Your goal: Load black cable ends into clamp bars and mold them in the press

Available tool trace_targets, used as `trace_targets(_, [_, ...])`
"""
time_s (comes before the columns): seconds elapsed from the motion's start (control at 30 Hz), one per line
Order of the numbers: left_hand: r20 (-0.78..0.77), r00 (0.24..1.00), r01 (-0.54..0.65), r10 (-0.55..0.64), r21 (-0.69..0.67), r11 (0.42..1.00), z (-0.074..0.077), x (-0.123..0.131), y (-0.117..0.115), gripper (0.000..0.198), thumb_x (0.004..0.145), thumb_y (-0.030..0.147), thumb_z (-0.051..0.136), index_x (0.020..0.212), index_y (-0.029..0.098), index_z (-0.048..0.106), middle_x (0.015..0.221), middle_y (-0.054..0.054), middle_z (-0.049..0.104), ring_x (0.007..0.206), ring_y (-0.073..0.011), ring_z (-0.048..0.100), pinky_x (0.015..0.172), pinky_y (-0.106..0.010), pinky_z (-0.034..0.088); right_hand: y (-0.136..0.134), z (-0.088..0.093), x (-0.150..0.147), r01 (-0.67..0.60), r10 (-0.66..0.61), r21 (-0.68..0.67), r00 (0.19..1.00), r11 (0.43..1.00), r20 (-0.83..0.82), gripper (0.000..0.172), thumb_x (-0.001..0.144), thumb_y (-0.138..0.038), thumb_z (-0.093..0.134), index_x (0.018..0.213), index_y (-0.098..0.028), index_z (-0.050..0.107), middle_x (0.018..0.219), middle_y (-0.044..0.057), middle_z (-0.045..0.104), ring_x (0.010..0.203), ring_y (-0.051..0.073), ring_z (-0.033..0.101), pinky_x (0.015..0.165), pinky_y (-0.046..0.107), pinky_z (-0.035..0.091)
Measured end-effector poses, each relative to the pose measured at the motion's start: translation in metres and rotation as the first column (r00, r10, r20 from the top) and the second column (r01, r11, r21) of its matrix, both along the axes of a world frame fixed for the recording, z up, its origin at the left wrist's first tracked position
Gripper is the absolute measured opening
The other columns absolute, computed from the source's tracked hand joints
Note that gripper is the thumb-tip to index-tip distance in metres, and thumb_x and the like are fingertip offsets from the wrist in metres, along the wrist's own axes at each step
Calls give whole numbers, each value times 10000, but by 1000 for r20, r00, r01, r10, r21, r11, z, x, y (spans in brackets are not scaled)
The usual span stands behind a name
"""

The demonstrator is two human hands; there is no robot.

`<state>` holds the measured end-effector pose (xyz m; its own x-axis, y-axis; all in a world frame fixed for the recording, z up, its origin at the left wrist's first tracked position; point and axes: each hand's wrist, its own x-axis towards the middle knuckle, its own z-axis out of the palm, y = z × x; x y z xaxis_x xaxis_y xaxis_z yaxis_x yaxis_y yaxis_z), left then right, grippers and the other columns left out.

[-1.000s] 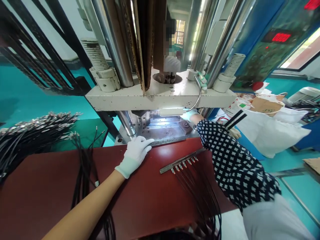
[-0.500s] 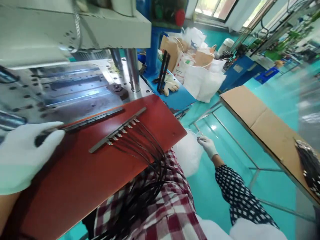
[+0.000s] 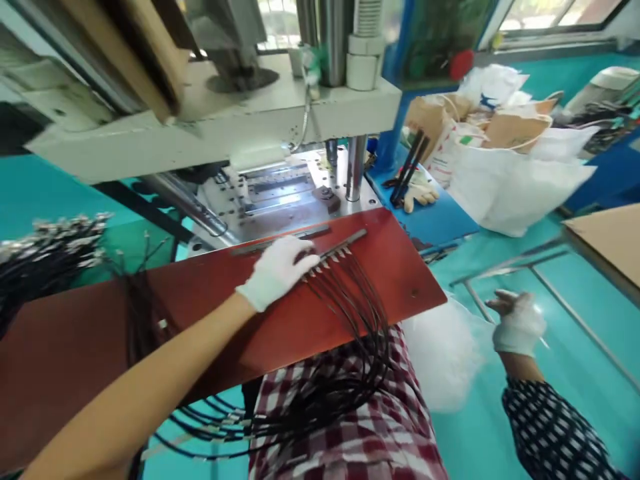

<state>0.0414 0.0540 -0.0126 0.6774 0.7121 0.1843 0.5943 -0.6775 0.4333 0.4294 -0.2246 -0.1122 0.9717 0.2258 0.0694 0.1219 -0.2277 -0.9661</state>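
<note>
We see a metal bar (image 3: pixel 347 243) on the desk (image 3: pixel 415 270), towards its far right corner, lying aslant with its free end pointing to that corner. The thumb and forefinger of the left hand (image 3: pixel 281 268) pinch its other end, though the glove hides part of the grip. The right hand (image 3: pixel 520 323) hangs out past the desk's right edge, blurred; its fingers look curled, but we cannot tell whether they hold anything.

What could go wrong, in our judgement, starts with the black cables (image 3: pixel 370 287). They run from the bar over the desk's near edge onto the checked cloth (image 3: pixel 360 433), where they bunch and cross. If a loop snagged there, a lift of the bar could tug the terminals (image 3: pixel 342 252) askew or out of line. With only one end pinched, the far end could also swing or dip under that weight. A second metal strip (image 3: pixel 314 232) lies just beside it along the desk's far edge, and the two could knock together. The press plate (image 3: pixel 225 145) hangs above the lit bed (image 3: pixel 280 190), so fingers straying in there would risk being caught.

As for its looks, we find the bar narrow, straight and dull grey, with small bright terminals set in a row along its near side, each trailing a thin black cable.
</note>
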Motion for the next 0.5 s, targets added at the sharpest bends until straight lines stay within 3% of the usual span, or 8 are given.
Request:
trace_targets(0.1, [-196, 980, -29, 34, 32, 999, -5, 33, -7, 326, 925, 445, 543, 1088, 198, 683, 1022, -95, 635, 1019, -282, 599, 887, -425, 491, 43, 44, -39, -236, 226, 110, 970, 965, 93, 428, 922, -579, 463, 869, -225, 699, 718, 68, 655, 742, 231, 656, 876, 430, 512])
trace_targets(0.17, [-285, 957, -32, 50, 67, 997, -5, 44, -14, 302, 952, 407, 498, 1052, 196, 691, 990, -95, 623, 990, -280, 600, 837, -412, 492, 71, 70, -76, -503, 494, 53, 860, 863, 127, 373, 921, -528, 523, 934, -209, 715, 810, 81, 699, 814, 233, 677, 892, 426, 517])
trace_targets(0.23, [-324, 944, -32, 55, 76, 997, -3, 48, -19, 286, 968, 366, 469, 1002, 190, 691, 973, -93, 620, 975, -270, 603, 824, -396, 489, 100, 87, -112, -706, 709, 73, 705, 704, -12, 382, 887, -514, 604, 1103, -206, 672, 1009, 97, 719, 962, 238, 683, 934, 424, 525])
trace_targets(0.3, [-310, 949, -44, 55, 43, 998, 1, 47, -19, 259, 969, 328, 470, 970, 186, 687, 966, -88, 627, 974, -253, 608, 849, -379, 489, 126, 95, -140, -780, 810, 217, 565, 587, -159, 503, 848, -526, 658, 1237, -216, 579, 1239, 116, 650, 1138, 249, 632, 961, 419, 533])
trace_targets(0.37, [-246, 968, -52, 53, 14, 999, 6, 42, -10, 244, 970, 295, 466, 967, 188, 685, 959, -80, 636, 960, -232, 611, 872, -364, 492, 149, 97, -159, -782, 851, 351, 415, 515, -323, 571, 831, -531, 683, 1282, -222, 518, 1347, 129, 582, 1228, 251, 583, 986, 415, 529])
trace_targets(0.5, [-97, 992, -67, 80, 131, 989, 22, 22, 46, 247, 955, 275, 469, 969, 174, 693, 995, -103, 651, 987, -252, 604, 917, -409, 495, 181, 97, -184, -765, 810, 526, -10, 372, -587, 492, 844, -531, 677, 1175, -189, 551, 1233, 161, 645, 1130, 269, 645, 963, 468, 535])
